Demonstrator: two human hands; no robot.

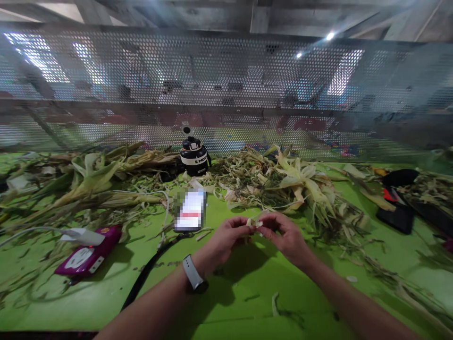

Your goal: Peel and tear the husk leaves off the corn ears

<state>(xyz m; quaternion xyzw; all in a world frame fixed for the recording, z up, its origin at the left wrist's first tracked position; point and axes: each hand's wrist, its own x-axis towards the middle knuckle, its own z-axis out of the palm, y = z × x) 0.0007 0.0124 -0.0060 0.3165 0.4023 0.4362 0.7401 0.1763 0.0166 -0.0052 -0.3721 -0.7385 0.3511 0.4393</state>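
Observation:
My left hand [231,238], with a watch strap [193,273] on its wrist, meets my right hand [281,233] above the green table [255,293]. Both hands pinch a small pale piece of corn husk [250,223] between thumbs and fingers. The piece is mostly covered by the fingertips, so its exact shape does not show. Just beyond my hands lies a heap of dried and shredded corn husks [255,179]. A husk scrap [275,304] rests on the table nearer to me.
A phone [191,210] lies left of my hands, near a black strap [152,267]. Further left sits a purple box [90,252] with a white cable plugged in. A black bottle [194,158] stands before the perforated metal screen [226,85]. Dark objects [396,217] lie at right.

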